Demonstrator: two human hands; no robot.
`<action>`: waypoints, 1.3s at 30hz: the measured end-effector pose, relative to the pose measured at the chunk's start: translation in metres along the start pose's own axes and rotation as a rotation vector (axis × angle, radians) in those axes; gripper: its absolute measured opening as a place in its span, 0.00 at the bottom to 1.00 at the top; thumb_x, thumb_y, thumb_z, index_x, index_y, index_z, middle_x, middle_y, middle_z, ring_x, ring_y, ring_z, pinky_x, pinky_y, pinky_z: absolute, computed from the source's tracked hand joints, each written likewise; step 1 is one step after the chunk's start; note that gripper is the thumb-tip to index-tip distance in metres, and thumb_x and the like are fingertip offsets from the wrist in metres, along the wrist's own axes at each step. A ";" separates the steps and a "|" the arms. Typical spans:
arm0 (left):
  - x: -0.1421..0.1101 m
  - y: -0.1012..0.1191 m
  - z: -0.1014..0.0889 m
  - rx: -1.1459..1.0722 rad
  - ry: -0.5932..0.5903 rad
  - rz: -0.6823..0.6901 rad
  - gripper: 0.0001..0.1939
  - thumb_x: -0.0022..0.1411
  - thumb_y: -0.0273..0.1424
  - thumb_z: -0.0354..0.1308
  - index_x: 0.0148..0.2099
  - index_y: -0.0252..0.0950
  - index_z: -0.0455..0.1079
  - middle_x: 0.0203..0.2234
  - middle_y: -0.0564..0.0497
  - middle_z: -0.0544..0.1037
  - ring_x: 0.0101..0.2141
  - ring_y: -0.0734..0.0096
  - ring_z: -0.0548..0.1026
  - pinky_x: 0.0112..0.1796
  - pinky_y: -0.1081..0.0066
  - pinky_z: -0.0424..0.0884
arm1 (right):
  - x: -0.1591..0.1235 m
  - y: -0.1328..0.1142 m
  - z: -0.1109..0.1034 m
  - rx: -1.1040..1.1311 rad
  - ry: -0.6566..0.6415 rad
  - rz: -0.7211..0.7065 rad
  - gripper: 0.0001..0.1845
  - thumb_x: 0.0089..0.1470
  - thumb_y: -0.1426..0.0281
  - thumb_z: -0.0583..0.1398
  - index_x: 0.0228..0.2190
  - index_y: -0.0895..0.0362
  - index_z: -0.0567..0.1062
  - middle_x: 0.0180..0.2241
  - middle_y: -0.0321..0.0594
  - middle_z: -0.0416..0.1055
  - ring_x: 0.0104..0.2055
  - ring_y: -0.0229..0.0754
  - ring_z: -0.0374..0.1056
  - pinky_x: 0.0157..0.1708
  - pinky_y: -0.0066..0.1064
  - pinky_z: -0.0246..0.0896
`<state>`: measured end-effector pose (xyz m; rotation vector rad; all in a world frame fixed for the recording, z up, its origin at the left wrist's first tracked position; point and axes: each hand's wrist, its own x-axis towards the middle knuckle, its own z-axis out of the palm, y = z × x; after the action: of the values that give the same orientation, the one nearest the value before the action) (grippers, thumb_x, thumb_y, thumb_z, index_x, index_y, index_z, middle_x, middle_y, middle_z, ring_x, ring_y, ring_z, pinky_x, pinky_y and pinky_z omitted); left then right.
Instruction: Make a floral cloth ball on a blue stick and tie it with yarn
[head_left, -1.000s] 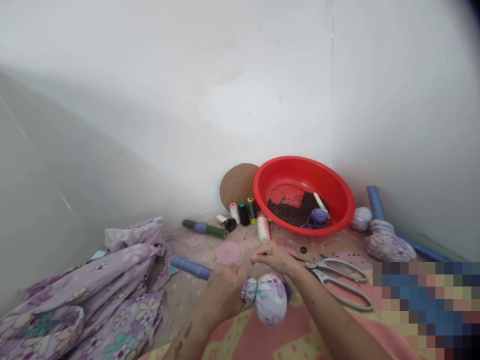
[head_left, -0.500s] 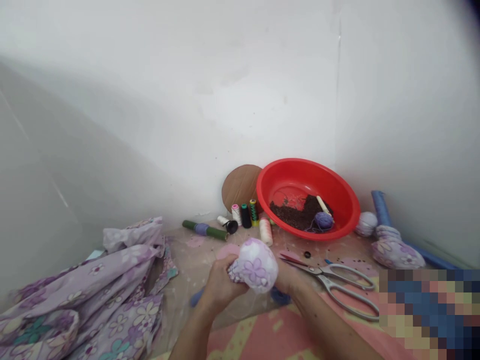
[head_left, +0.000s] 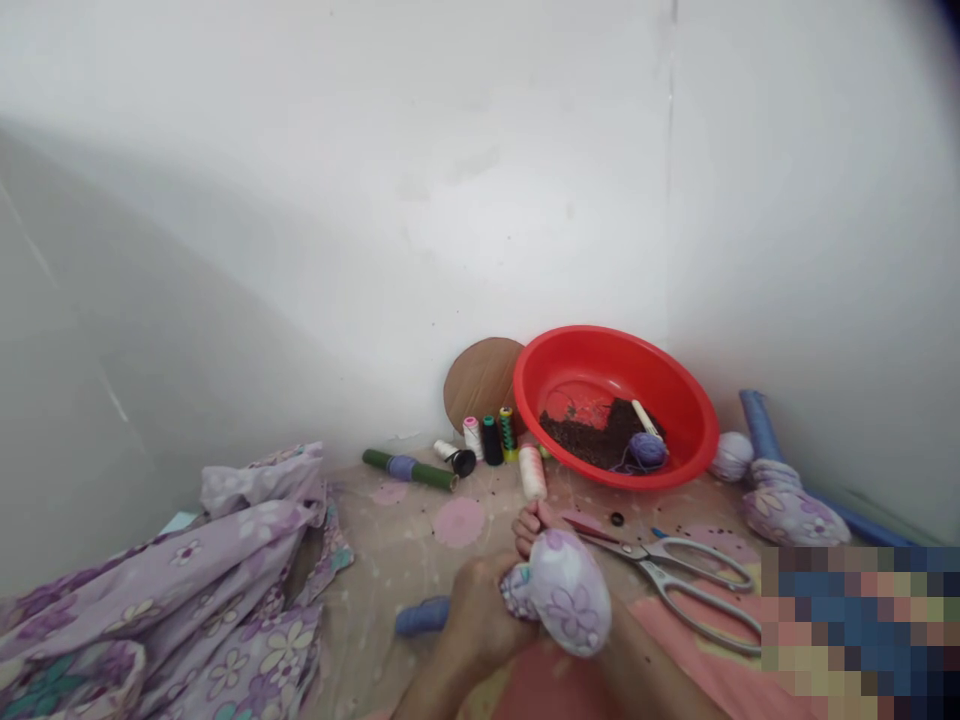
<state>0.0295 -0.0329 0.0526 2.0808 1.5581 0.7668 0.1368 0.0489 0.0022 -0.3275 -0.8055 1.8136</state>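
Since the head camera sees the lower edge of the work area poorly, I report from the largest items down. A white wall corner [head_left: 375,200] closes off the area, and a pink-and-yellow blanket [head_left: 547,685] runs along the near edge beside a translucent dotted mat [head_left: 390,560]. A heap of lilac floral fabric [head_left: 165,590] lies to the left. A red plastic basin [head_left: 607,338] stands against the wall, with a round cardboard disc [head_left: 480,380] behind its left rim; inside are dark crumbled material [head_left: 585,440] and a lilac yarn ball [head_left: 646,450].

Change to note: the lilac floral bundle [head_left: 566,595] has swung down toward me, and its blue wrapped rod [head_left: 421,617] has dropped low on the left, so the work is now held close to the near edge. The left hand [head_left: 487,615] is clamped around the bundle's gathered neck, and the rod appears to pass through that grip. The right hand [head_left: 531,528] sits behind the bundle, fingers curled against it; I cannot tell whether that grip is closed. Steel scissors [head_left: 660,555] lie just beside it, not touching. Beyond are a cream thread spool [head_left: 532,472] and a small black button [head_left: 616,519].
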 end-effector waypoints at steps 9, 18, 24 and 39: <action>-0.004 0.005 0.020 0.151 -0.144 0.005 0.10 0.44 0.32 0.53 0.32 0.36 0.69 0.25 0.53 0.73 0.29 0.70 0.69 0.27 0.77 0.61 | 0.005 0.004 -0.011 0.236 0.096 0.229 0.14 0.41 0.64 0.60 0.17 0.59 0.62 0.11 0.22 0.40 0.11 0.26 0.32 0.08 0.18 0.27; -0.010 0.008 0.022 0.130 -0.192 0.047 0.11 0.47 0.32 0.51 0.35 0.39 0.69 0.27 0.54 0.74 0.29 0.71 0.69 0.29 0.76 0.62 | 0.005 0.002 -0.010 0.237 0.152 0.279 0.11 0.43 0.68 0.59 0.18 0.60 0.63 0.10 0.21 0.39 0.11 0.25 0.30 0.07 0.17 0.25; -0.012 0.008 0.024 0.107 -0.226 0.043 0.16 0.45 0.29 0.52 0.39 0.42 0.68 0.29 0.55 0.75 0.31 0.69 0.71 0.29 0.76 0.63 | 0.004 0.002 -0.009 0.157 0.258 0.337 0.11 0.45 0.69 0.57 0.18 0.60 0.62 0.09 0.21 0.39 0.10 0.24 0.33 0.07 0.16 0.26; -0.013 0.006 0.031 0.169 -0.247 0.070 0.21 0.43 0.27 0.51 0.43 0.43 0.66 0.35 0.51 0.75 0.34 0.63 0.71 0.33 0.71 0.64 | 0.002 0.005 -0.006 0.053 0.363 0.355 0.10 0.46 0.71 0.55 0.18 0.60 0.62 0.08 0.21 0.40 0.09 0.24 0.34 0.08 0.16 0.25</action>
<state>0.0515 -0.0473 0.0306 2.2620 1.4634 0.3928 0.1358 0.0521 -0.0045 -0.7794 -0.4627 2.0160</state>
